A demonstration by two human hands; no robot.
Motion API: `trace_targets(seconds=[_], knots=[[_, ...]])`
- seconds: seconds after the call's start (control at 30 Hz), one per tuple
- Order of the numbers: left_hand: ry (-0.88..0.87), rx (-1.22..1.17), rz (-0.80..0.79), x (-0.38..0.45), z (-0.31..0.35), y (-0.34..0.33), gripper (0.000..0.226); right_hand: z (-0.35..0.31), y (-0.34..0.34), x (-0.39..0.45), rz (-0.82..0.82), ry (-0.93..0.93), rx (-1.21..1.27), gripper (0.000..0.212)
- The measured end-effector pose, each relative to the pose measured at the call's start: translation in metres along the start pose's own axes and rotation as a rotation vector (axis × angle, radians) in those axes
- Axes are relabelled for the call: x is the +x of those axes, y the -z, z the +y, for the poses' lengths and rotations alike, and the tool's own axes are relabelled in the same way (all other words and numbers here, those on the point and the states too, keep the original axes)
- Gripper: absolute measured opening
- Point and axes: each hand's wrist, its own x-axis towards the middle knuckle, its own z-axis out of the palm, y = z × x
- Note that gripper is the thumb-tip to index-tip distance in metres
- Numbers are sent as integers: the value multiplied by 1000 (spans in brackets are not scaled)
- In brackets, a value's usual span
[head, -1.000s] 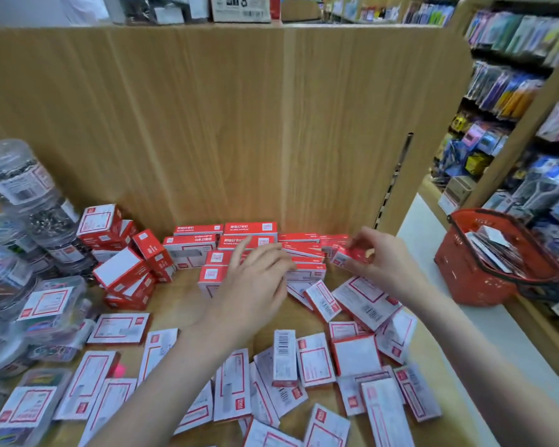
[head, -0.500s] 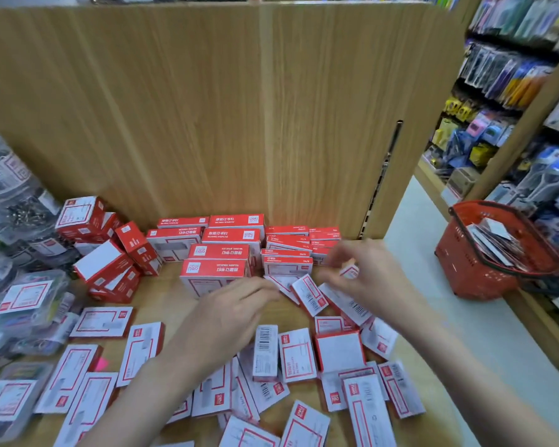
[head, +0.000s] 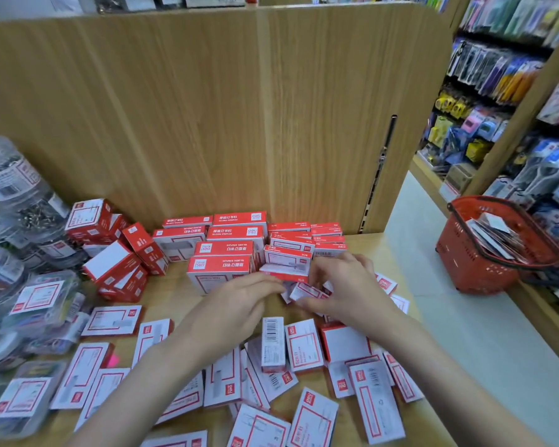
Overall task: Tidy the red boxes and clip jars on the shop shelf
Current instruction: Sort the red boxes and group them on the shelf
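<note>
Right hand (head: pixel 346 285) pinched a small box (head: pixel 305 291) just in front of the stack (head: pixel 288 253), left hand (head: pixel 239 304) fingers straight beside it; next it probably needed squaring onto that stack

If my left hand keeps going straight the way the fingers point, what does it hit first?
Most likely the small red-and-white box pinched in your right hand. The left hand points right and slightly away, fingertips almost at that box; depth is hard to judge.
</note>
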Motion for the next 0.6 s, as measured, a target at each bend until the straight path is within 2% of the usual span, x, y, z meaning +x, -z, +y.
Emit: trace_targets(seconds=[0.1, 0.23, 0.43, 0.53, 0.6], knots=[[-93, 76, 113, -11, -8, 9, 36, -13, -11, 2, 43, -60, -114, 51], [-254, 303, 128, 0, -8, 13, 34, -23, -21, 9, 64, -137, -214, 65], [-268, 518, 163, 24, -12, 17, 25, -27, -25, 13, 60, -172, -186, 55], [-237, 596, 41, 36, -10, 14, 47, -20, -18, 13, 86, -203, -59, 48], [-226, 627, -8, 41, -3, 9, 52, -13, -12, 12, 108, -190, 83, 45]])
